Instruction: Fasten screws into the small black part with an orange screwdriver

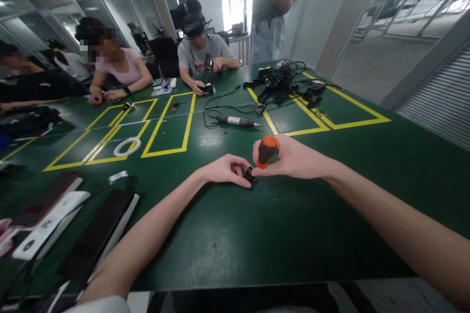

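In the middle of the head view, my left hand (229, 169) curls its fingers around a small black part (250, 176) on the green table. A short dark cylinder stands up from that part. My right hand (290, 156) is wrapped around a screwdriver (268, 150) with an orange and dark handle, held above and just right of the part. The screwdriver's shaft is hidden behind my fingers, so I cannot tell whether its tip touches the part. Beyond my hands lies a grey and black pen-shaped electric tool (238, 121) with a cord.
A heap of black cables (284, 78) lies at the far right of the table (205, 234). Yellow tape outlines (165, 150) and a white ring (127, 146) are at left. Phones (97, 234) and a white power bank (51, 225) lie near my left arm. Co-workers sit opposite, one holding a drill (208, 64).
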A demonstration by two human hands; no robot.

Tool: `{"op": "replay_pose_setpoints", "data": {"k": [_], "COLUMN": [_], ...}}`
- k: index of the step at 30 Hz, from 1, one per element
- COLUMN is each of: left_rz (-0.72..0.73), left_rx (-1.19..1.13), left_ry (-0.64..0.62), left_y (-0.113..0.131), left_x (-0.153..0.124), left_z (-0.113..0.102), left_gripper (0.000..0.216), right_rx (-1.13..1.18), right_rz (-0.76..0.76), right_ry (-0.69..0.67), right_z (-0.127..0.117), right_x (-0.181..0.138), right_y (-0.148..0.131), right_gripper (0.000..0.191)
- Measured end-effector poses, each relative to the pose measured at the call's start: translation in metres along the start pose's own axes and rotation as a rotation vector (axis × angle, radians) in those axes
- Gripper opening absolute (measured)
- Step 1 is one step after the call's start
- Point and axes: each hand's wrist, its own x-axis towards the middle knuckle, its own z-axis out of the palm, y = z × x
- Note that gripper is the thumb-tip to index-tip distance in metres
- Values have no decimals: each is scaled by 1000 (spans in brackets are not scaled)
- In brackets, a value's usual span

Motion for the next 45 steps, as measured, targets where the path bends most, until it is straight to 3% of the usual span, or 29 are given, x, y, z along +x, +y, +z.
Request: {"op": "replay_pose_setpoints", "data": {"k": [5, 9, 21, 29, 39, 45], "left_rz": [29, 25, 15, 1, 27, 35], "left_rx": [-10, -25, -92, -64, -25, -41], "left_ry": [-3, 13, 17, -4, -17, -19], "left_y": [2, 0, 3, 2, 9, 7], "left_x": [1, 1, -6, -3, -6, -5], "left_z": [4, 7, 15, 13, 9, 10], "left_gripper": [52, 51, 44, 46, 40, 43], "right_rx": [216, 309, 473, 347, 494, 413], "right_rz": [18, 39, -13, -16, -24, 13], "right_ry": [287, 402, 458, 490, 504, 512], "right_z": [16, 29, 54, 53, 52, 47], "right_x": [-14, -21, -30, -31, -27, -27], "right_y": [23, 34, 23, 27, 27, 29], "right_gripper": [34, 35, 28, 26, 36, 33]}}
